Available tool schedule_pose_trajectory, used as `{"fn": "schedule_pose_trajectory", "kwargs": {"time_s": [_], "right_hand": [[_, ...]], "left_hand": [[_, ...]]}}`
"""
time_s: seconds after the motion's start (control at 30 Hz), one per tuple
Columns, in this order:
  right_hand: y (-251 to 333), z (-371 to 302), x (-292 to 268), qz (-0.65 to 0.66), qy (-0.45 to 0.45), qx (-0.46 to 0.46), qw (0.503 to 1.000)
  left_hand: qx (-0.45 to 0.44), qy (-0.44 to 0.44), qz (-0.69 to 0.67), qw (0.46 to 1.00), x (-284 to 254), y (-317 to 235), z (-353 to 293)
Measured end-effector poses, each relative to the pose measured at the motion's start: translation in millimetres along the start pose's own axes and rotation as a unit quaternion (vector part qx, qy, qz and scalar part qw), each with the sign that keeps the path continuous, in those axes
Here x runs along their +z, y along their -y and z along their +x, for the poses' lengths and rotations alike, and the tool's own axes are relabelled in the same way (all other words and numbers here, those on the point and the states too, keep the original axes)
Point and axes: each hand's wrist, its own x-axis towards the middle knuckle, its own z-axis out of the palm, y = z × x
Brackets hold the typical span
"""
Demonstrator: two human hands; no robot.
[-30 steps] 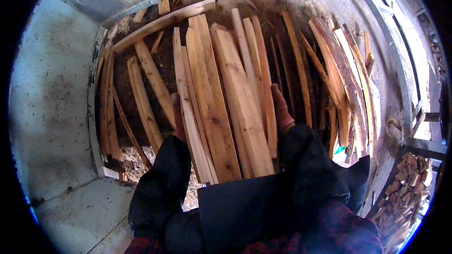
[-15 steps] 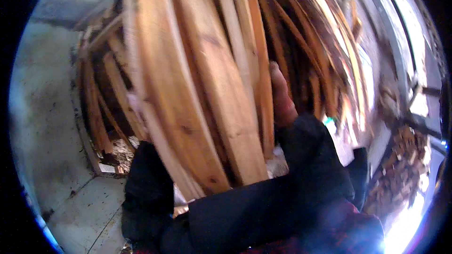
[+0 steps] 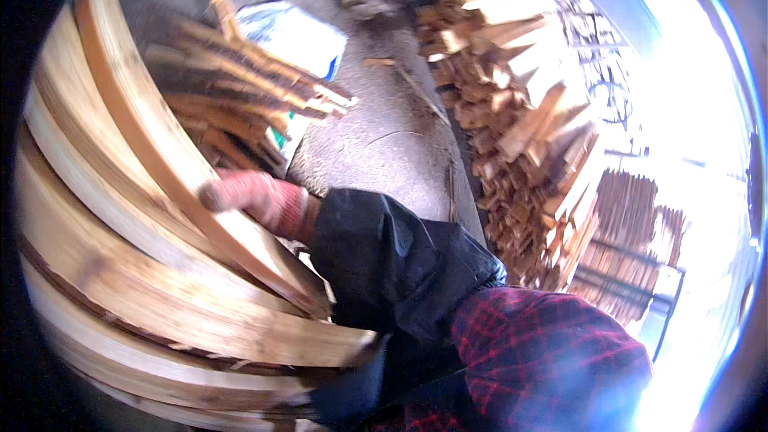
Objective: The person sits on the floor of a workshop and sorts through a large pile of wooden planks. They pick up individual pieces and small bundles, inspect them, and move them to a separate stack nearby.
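Note:
A bundle of long pale wooden planks (image 3: 152, 272) fills the left side and seems held against my body. My right hand (image 3: 260, 198), in a reddish knit glove, is closed over the upper edge of the outermost plank. Part of its fingers is hidden by the wood. The dark right sleeve (image 3: 368, 248) runs from that hand back to a red-and-black checked upper sleeve (image 3: 552, 352). My left hand is out of sight, behind or beyond the planks.
Rough wood strips (image 3: 240, 72) lie in a pile beyond the bundle, beside a white sack (image 3: 292, 32). A tall stack of split wood (image 3: 512, 144) lines the right of the concrete floor (image 3: 392, 144). Farther right stand more stacked boards (image 3: 624, 216) in bright light.
My view has swung right, away from the pale wall and toward the stacked wood. The planks have turned from upright to slanting across the left, with my right hand still on them.

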Motion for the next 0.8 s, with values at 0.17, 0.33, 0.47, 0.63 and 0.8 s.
{"fn": "schedule_pose_trajectory", "kwargs": {"time_s": [0.17, 0.33, 0.47, 0.63, 0.8], "right_hand": [[59.7, -142.0, 45.0, 0.073, -0.027, -0.076, 0.994], [58.6, -279.3, 45.5, 0.141, -0.109, -0.213, 0.961], [52.7, -327.9, 36.3, 0.217, -0.056, -0.309, 0.924], [15.7, -442.5, 14.5, 0.263, -0.133, -0.419, 0.859], [-5.7, -557.3, -26.3, 0.260, -0.151, -0.488, 0.820]], "left_hand": [[0.013, 0.088, 0.137, 0.987, -0.7, -74.1, -42.5], [0.087, 0.158, 0.299, 0.937, 40.1, -165.5, -44.4], [0.141, 0.194, 0.355, 0.904, 112.8, -216.8, -35.3], [0.172, 0.255, 0.426, 0.851, 243.5, -195.5, -46.3], [0.200, 0.284, 0.469, 0.812, 351.0, -160.0, -76.1]]}}
